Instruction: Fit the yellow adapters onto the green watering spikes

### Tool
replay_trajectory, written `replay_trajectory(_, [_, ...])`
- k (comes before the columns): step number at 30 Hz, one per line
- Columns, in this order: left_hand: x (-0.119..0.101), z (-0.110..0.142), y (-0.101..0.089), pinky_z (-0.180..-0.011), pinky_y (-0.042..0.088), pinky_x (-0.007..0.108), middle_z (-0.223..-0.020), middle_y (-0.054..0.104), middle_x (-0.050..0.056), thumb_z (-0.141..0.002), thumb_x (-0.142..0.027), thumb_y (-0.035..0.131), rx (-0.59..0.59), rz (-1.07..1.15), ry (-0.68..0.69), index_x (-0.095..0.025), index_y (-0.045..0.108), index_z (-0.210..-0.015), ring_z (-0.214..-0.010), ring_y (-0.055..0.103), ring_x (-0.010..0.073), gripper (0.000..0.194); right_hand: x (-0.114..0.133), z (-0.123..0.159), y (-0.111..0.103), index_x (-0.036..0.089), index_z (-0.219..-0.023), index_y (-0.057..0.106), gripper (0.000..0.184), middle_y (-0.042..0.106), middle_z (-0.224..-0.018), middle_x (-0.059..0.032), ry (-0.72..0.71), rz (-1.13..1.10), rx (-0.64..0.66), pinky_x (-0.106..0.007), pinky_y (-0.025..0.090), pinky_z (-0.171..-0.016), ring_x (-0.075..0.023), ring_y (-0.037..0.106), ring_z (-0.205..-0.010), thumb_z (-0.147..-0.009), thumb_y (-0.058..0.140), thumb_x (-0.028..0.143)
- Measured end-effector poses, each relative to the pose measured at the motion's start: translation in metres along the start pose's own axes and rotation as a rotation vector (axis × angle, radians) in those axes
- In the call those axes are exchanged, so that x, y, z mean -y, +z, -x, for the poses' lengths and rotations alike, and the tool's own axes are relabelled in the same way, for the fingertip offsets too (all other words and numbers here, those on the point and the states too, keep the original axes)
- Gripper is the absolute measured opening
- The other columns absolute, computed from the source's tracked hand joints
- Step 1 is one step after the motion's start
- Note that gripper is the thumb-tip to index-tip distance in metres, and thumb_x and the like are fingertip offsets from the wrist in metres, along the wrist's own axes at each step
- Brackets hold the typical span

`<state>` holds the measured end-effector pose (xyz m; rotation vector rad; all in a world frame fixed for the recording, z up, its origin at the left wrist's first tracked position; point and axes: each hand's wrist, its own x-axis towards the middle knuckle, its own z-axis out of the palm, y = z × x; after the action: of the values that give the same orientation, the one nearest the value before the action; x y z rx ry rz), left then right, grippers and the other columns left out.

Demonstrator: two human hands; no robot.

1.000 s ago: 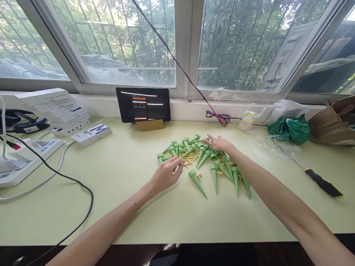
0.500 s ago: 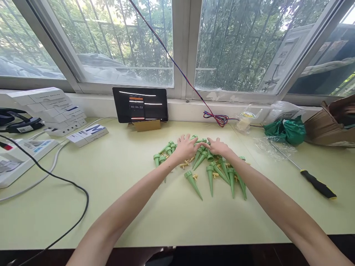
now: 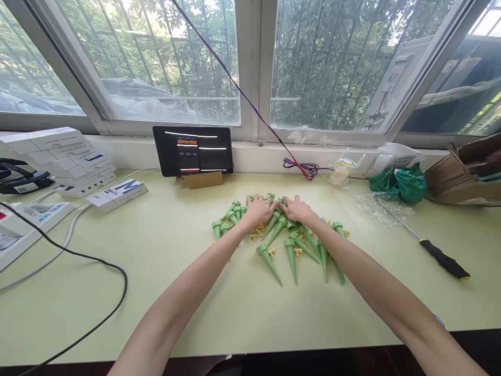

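Observation:
A heap of green plastic cone spikes [image 3: 291, 256] lies on the pale green table [image 3: 188, 292], mixed with small yellow fittings [image 3: 257, 233]. My left hand [image 3: 258, 209] rests palm down on the far part of the heap, fingers spread over the cones. My right hand [image 3: 298, 209] lies beside it, also flat and open on the cones, the two hands nearly touching. Neither hand grips anything that I can see.
A dark tablet [image 3: 193, 150] with a timer leans on the sill. White boxes [image 3: 66, 159] and a power strip [image 3: 23, 222] with a black cable [image 3: 97, 263] sit at left. A screwdriver [image 3: 438, 256], plastic bags [image 3: 397, 183] and a cardboard box [image 3: 465, 175] are at right.
My left hand went from the near left edge of the heap up onto its far part, beside the right hand. Both hands now lie flat on the cones.

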<state>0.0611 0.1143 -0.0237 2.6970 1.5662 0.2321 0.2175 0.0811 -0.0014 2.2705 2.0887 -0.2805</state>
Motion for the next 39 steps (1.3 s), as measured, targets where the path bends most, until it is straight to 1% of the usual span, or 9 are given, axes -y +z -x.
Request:
replay_trajectory(4, [0.006,0.006,-0.002,-0.106,0.024,0.061,-0.118,0.066,0.02,-0.103,-0.051,0.018,-0.008,-0.011,0.006,-0.018,0.062,-0.118,-0.125,0.049,0.0352,0.057,0.007,-0.001,-0.001,0.024,-0.143,0.04,0.065,0.049,-0.128,-0.0202,-0.044,-0.007,-0.001,-0.044,0.045,-0.093,-0.0359,0.061,-0.115,-0.098,0.018,0.065])
replay_trajectory(8, [0.011,0.011,-0.003,-0.104,0.029,0.058,-0.117,0.066,0.019,-0.104,-0.047,0.02,-0.011,-0.015,0.003,-0.018,0.063,-0.113,-0.123,0.051,0.0343,0.053,0.014,-0.001,-0.001,0.022,-0.143,0.039,0.063,0.049,-0.128,-0.0201,-0.081,-0.009,-0.007,-0.043,0.045,-0.093,-0.0358,0.061,-0.116,-0.1,0.018,0.062])
replay_trajectory(15, [0.02,0.023,-0.009,-0.103,0.032,0.056,-0.119,0.066,0.018,-0.104,-0.044,0.022,0.004,-0.018,0.004,-0.018,0.062,-0.113,-0.125,0.05,0.0336,0.049,0.029,-0.001,0.001,0.02,-0.141,0.041,0.059,0.049,-0.128,-0.0207,-0.103,-0.017,0.002,-0.043,0.045,-0.092,-0.0358,0.062,-0.114,-0.101,0.021,0.059])
replay_trajectory(19, [0.025,0.029,-0.012,-0.103,0.033,0.056,-0.12,0.066,0.019,-0.104,-0.043,0.022,0.011,-0.015,-0.004,-0.018,0.063,-0.112,-0.127,0.048,0.0343,0.049,0.038,0.001,0.002,0.019,-0.138,0.043,0.055,0.049,-0.128,-0.0202,-0.102,-0.02,0.001,-0.042,0.045,-0.093,-0.0356,0.063,-0.113,-0.102,0.025,0.056])
replay_trajectory(31, [0.035,0.046,-0.018,-0.103,0.034,0.058,-0.117,0.067,0.018,-0.104,-0.043,0.026,0.023,-0.001,0.002,-0.018,0.063,-0.108,-0.127,0.05,0.0353,0.045,0.054,0.01,0.007,0.018,-0.136,0.043,0.054,0.049,-0.127,-0.0213,-0.107,-0.038,-0.001,-0.041,0.046,-0.091,-0.0349,0.063,-0.112,-0.102,0.024,0.056])
replay_trajectory(33, [0.038,0.048,-0.019,-0.102,0.036,0.056,-0.115,0.068,0.017,-0.103,-0.044,0.026,0.022,0.006,0.006,-0.019,0.064,-0.107,-0.125,0.051,0.0344,0.045,0.057,0.012,0.007,0.017,-0.136,0.044,0.055,0.049,-0.127,-0.0215,-0.106,-0.042,-0.006,-0.041,0.047,-0.091,-0.035,0.064,-0.111,-0.102,0.024,0.056])
replay_trajectory(35, [0.043,0.045,-0.021,-0.099,0.04,0.051,-0.113,0.069,0.015,-0.103,-0.046,0.027,0.021,0.016,0.009,-0.021,0.064,-0.109,-0.12,0.055,0.0323,0.045,0.06,0.015,0.009,0.016,-0.134,0.045,0.057,0.05,-0.126,-0.0214,-0.108,-0.047,-0.011,-0.041,0.047,-0.091,-0.0349,0.064,-0.109,-0.101,0.024,0.057])
replay_trajectory(37, [0.049,0.038,-0.024,-0.095,0.044,0.043,-0.11,0.07,0.013,-0.103,-0.047,0.024,0.015,0.028,0.0,-0.022,0.063,-0.112,-0.111,0.061,0.0285,0.047,0.062,0.016,0.01,0.016,-0.134,0.046,0.06,0.051,-0.125,-0.0212,-0.111,-0.052,-0.016,-0.041,0.048,-0.09,-0.0346,0.065,-0.108,-0.1,0.021,0.06])
replay_trajectory(39, [0.055,0.026,-0.027,-0.095,0.045,0.038,-0.112,0.069,0.014,-0.104,-0.045,0.021,-0.001,0.032,-0.009,-0.02,0.063,-0.115,-0.111,0.062,0.0264,0.05,0.063,0.017,0.011,0.017,-0.134,0.046,0.065,0.051,-0.123,-0.021,-0.111,-0.06,-0.023,-0.041,0.048,-0.09,-0.0345,0.065,-0.108,-0.098,0.018,0.064])
